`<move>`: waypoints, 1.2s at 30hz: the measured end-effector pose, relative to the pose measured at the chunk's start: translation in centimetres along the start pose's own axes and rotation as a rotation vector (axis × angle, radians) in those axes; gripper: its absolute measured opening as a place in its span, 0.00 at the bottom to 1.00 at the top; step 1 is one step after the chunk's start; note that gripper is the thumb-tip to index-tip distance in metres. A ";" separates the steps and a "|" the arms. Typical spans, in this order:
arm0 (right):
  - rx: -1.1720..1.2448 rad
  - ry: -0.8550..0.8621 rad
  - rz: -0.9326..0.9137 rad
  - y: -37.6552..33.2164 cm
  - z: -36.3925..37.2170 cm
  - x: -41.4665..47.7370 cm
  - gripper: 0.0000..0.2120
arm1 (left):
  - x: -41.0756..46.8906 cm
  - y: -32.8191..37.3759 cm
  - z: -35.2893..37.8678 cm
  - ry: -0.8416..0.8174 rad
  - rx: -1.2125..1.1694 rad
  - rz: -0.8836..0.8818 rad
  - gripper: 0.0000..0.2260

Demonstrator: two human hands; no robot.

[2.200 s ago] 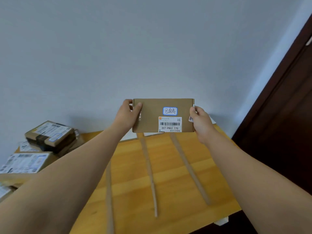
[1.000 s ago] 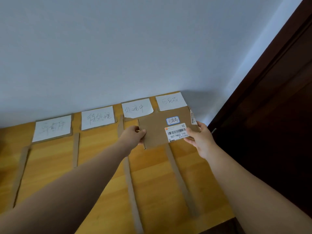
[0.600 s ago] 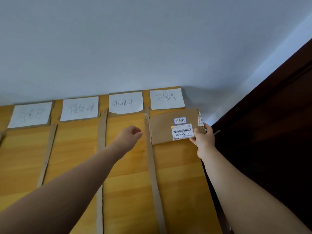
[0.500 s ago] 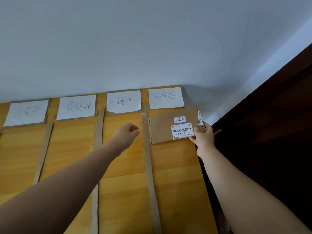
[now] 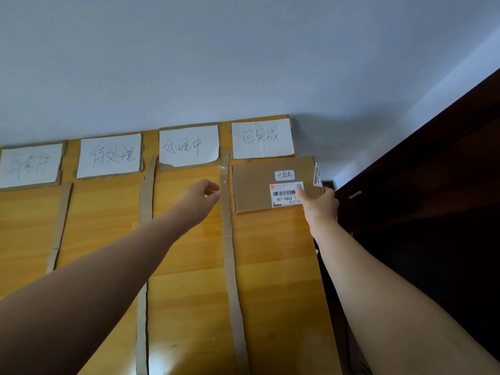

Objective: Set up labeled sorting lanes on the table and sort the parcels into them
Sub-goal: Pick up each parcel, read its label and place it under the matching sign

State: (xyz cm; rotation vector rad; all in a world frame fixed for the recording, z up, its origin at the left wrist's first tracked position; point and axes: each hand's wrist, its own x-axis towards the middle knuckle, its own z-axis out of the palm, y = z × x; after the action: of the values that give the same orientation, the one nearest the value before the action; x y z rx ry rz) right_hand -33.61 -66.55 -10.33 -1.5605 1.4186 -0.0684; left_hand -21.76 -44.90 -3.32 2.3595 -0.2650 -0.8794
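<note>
A flat brown parcel (image 5: 251, 188) with a barcode label and a small blue-edged sticker lies in the rightmost lane of the wooden table (image 5: 189, 266), just below that lane's white handwritten label (image 5: 262, 138). My right hand (image 5: 320, 205) grips the parcel's near right corner, thumb on the barcode label. My left hand (image 5: 200, 196) hovers over the neighbouring lane, fingers loosely curled, holding nothing. Cardboard strips (image 5: 228, 239) divide the lanes.
Three more white handwritten labels (image 5: 188, 146) (image 5: 109, 156) (image 5: 28, 165) lie along the back edge against the pale wall. A second cardboard strip (image 5: 146, 196) and a third (image 5: 61, 220) mark further lanes. A dark wooden door (image 5: 419, 212) stands just right of the table edge.
The parcel came down from in front of the wall onto the rightmost lane and slid toward the label. My left hand let go of it and drew back to the left.
</note>
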 end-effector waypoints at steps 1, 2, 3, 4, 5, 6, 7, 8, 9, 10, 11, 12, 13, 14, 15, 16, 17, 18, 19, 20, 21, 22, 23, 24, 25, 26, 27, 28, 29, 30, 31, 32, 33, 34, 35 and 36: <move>-0.034 0.006 -0.007 -0.2 0.1 -0.1 0.30 | -0.1 -0.1 -0.1 0.005 0.016 0.004 0.14; -0.062 0.011 -0.014 -0.3 0.2 -0.1 0.30 | -0.2 -0.2 -0.3 0.011 0.031 0.009 0.14; -0.086 0.014 -0.022 -0.4 0.3 -0.2 0.30 | -0.3 -0.2 -0.4 0.015 0.047 0.014 0.14; -0.107 0.015 -0.026 -0.5 0.3 -0.2 0.30 | -0.5 -0.4 -0.6 0.017 0.064 0.019 0.14; -0.127 0.016 -0.026 -0.6 0.3 -0.3 0.30 | -0.6 -0.5 -0.7 0.018 0.078 0.023 0.14; -0.149 0.018 -0.027 -0.7 0.3 -0.4 0.31 | -0.7 -0.7 -0.9 0.018 0.089 0.027 0.14; -0.177 0.023 -0.033 -0.9 0.2 -0.5 0.32 | -0.9 -0.8 -1.0 0.020 0.096 0.031 0.14; -0.209 0.031 -0.044 -1.1 0.1 -0.6 0.33 | -1.1 -1.0 -1.2 0.020 0.103 0.033 0.14; -0.243 0.042 -0.057 -1.2 0.0 -0.9 0.34 | -1.3 -1.2 -1.4 0.018 0.111 0.036 0.14; -0.274 0.057 -0.073 -1.3 -0.1 -1.1 0.34 | -1.5 -1.3 -1.5 0.016 0.122 0.042 0.14; -0.301 0.075 -0.092 -1.4 -0.2 -1.4 0.34 | -1.7 -1.5 -1.7 0.013 0.133 0.051 0.14; -0.322 0.095 -0.117 -1.5 -0.3 -1.7 0.33 | -2.0 -1.7 -2.0 0.010 0.142 0.060 0.14; -0.341 0.116 -0.146 -1.6 -0.4 -2.1 0.33 | -2.3 -1.9 -2.2 0.008 0.149 0.067 0.14; -0.357 0.135 -0.180 -1.7 -0.5 -2.6 0.32 | -2.6 -2.0 -2.5 0.010 0.155 0.073 0.14; -0.372 0.148 -0.213 -1.9 -0.5 -3.2 0.31 | -2.9 -2.2 -2.8 0.013 0.159 0.080 0.14; -0.383 0.151 -0.238 -2.1 -0.6 -3.8 0.30 | -3.2 -2.4 -3.1 0.016 0.163 0.089 0.14; -0.390 0.145 -0.251 -2.3 -0.6 -4.5 0.29 | -3.6 -2.5 -3.5 0.021 0.166 0.101 0.14; -0.398 0.136 -0.259 -2.4 -0.5 -5.3 0.28 | -4.1 -2.7 -4.0 0.026 0.164 0.111 0.14; -0.409 0.130 -0.268 -2.6 -0.4 -6.2 0.27 | -4.6 -3.0 -4.6 0.032 0.156 0.121 0.14; -0.424 0.131 -0.284 -2.7 -0.3 -7.1 0.26 | -5.1 -3.4 -5.2 0.037 0.146 0.131 0.14; -0.438 0.135 -0.302 -2.9 0.0 -8.1 0.24 | -5.7 -3.7 -5.9 0.043 0.138 0.142 0.14; -0.448 0.136 -0.321 -3.1 0.3 -9.2 0.23 | -6.4 -4.2 -6.6 0.050 0.132 0.152 0.14; -0.453 0.126 -0.339 -3.3 0.8 -10.4 0.22 | -7.2 -4.8 -7.4 0.057 0.124 0.161 0.14; -0.459 0.111 -0.357 -3.5 1.4 -11.7 0.21 | -8.0 -5.6 -8.3 0.064 0.115 0.168 0.14; -0.470 0.093 -0.375 -3.8 2.1 -12.9 0.21 | -8.8 -6.4 -9.2 0.071 0.108 0.174 0.15; -0.482 0.074 -0.393 -4.0 2.8 -14.3 0.21 | -9.7 -7.5 -10.2 0.080 0.105 0.178 0.15; -0.487 0.050 -0.409 -4.2 3.7 -15.8 0.21 | -10.5 -8.7 -11.3 0.091 0.109 0.181 0.15; -0.484 0.022 -0.425 -4.4 4.7 -17.3 0.22 | -11.3 -10.0 -12.4 0.104 0.115 0.183 0.15; -0.481 -0.005 -0.439 -4.7 5.8 -18.8 0.22 | -12.1 -11.4 -13.7 0.118 0.120 0.184 0.15; -0.481 -0.030 -0.456 -4.9 6.9 -20.4 0.22 | -12.9 -12.9 -15.1 0.134 0.122 0.185 0.15; -0.482 -0.052 -0.474 -5.1 8.2 -22.0 0.21 | -13.7 -14.4 -16.5 0.151 0.119 0.188 0.15; -0.479 -0.069 -0.495 -5.3 9.5 -23.6 0.21 | -14.5 -16.1 -17.9 0.164 0.114 0.190 0.15; -0.475 -0.085 -0.518 -5.5 11.0 -25.3 0.21 | -15.3 -17.8 -19.3 0.175 0.109 0.191 0.15; -0.472 -0.092 -0.541 -5.6 12.5 -26.9 0.20 | -16.1 -19.4 -20.8 0.186 0.112 0.192 0.15; -0.470 -0.096 -0.557 -5.8 13.8 -28.3 0.20 | -16.6 -20.8 -22.0 0.195 0.119 0.191 0.15; -0.469 -0.103 -0.574 -6.0 15.5 -30.0 0.19 | -17.3 -22.5 -23.5 0.208 0.129 0.191 0.15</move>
State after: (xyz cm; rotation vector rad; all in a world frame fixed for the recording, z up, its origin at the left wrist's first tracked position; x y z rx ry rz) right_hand -29.25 -34.85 1.96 -2.2906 0.9029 0.0050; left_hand -20.15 -9.37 6.47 2.4715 -0.4642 -0.5374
